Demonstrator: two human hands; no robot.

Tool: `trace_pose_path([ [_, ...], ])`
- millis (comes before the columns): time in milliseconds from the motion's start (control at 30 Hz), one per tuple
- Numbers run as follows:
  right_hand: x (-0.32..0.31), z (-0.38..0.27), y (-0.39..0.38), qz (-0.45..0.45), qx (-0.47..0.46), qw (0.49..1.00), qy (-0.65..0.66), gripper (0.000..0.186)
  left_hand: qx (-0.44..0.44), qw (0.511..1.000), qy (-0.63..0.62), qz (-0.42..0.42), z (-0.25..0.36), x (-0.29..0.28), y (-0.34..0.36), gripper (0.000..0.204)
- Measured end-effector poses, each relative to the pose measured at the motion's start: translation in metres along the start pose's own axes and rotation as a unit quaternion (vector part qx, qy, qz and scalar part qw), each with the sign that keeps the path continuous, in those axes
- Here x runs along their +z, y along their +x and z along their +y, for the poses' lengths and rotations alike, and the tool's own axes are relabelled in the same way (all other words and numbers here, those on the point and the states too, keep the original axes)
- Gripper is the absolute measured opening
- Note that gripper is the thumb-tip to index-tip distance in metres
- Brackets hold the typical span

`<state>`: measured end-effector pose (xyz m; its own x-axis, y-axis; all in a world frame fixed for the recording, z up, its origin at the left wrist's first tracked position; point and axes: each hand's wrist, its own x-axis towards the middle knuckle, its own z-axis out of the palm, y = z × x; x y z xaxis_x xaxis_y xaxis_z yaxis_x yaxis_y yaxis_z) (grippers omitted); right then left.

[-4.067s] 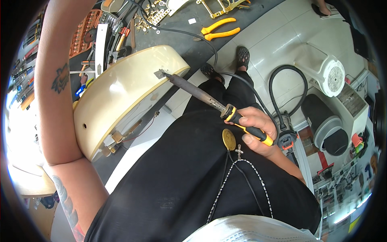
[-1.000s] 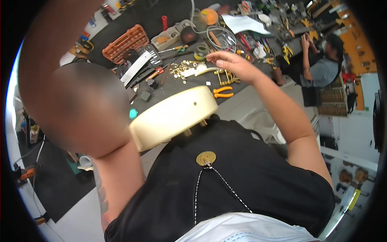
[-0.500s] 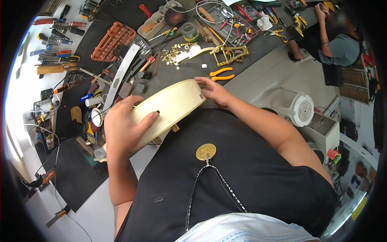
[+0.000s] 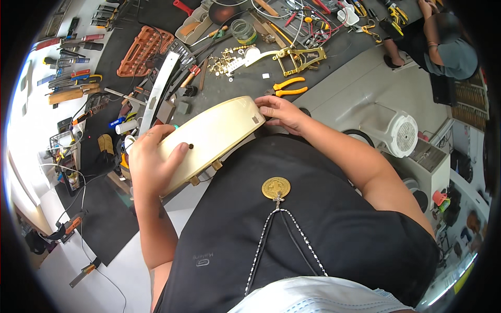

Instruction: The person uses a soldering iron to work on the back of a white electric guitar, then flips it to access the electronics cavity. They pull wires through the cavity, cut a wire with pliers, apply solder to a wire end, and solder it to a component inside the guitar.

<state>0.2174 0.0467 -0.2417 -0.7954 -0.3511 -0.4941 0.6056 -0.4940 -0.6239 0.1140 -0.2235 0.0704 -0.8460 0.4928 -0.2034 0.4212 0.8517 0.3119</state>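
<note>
One thick, glossy, cream-coloured body with a curved side wall (image 4: pixel 216 125), tilted in front of a plain-weave black shirt (image 4: pixel 334 229), by the near edge of a dark grey bench (image 4: pixel 219 90); support beneath hidden. Left hand (image 4: pixel 152 164): clamped on the left end of the body, thumb flat on the side wall near a small, round, dark hole (image 4: pixel 191 146), other fingers over the far edge. Right hand (image 4: pixel 284 113): bent fingers at the right end, just beside a small, dark, square mark (image 4: pixel 255 119); cannot tell whether closed on the edge or merely touching.

Possible faults, as judged: slipping at the right end, from a light touch on a smooth curve; dropping, from a loosened left grip; scratching, from a knock against orange-handled metal pliers (image 4: pixel 288 87) or an open, gold-coloured metal frame (image 4: pixel 297 60); scattering of small, loose, gold-coloured metal hardware (image 4: pixel 223 63), from a sweep across the bench.

Counts: body, one; hole in the visible wall, one; short, brass-coloured posts (image 4: pixel 216 165) below the near edge, two; pliers, one; frame, one; flat white square (image 4: pixel 265 75), one; clear glass jar (image 4: pixel 243 34), one; round, gold-coloured medallion (image 4: pixel 275 188), one; co-worker in grey sleeves (image 4: pixel 455 58), one; hardware, too heaped to count.
</note>
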Motion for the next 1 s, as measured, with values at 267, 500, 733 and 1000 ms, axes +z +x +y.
trace_pose_path([
  [267,0.016,-0.020,-0.003,-0.003,0.003,1.000,-0.017,0.085,-0.009,1.000,0.005,0.002,0.002,0.001,-0.001,0.050],
  [500,0.022,-0.028,-0.011,0.016,0.021,0.999,-0.040,0.084,-0.012,1.000,0.003,0.009,0.003,0.002,-0.005,0.047],
  [733,-0.020,-0.010,0.007,-0.050,-0.029,0.995,-0.083,0.084,-0.020,1.000,-0.012,0.014,0.005,0.002,-0.006,0.043],
  [1000,0.012,-0.036,-0.004,-0.024,-0.146,0.955,-0.257,0.084,-0.015,0.999,-0.014,0.037,0.008,0.001,-0.008,0.040],
])
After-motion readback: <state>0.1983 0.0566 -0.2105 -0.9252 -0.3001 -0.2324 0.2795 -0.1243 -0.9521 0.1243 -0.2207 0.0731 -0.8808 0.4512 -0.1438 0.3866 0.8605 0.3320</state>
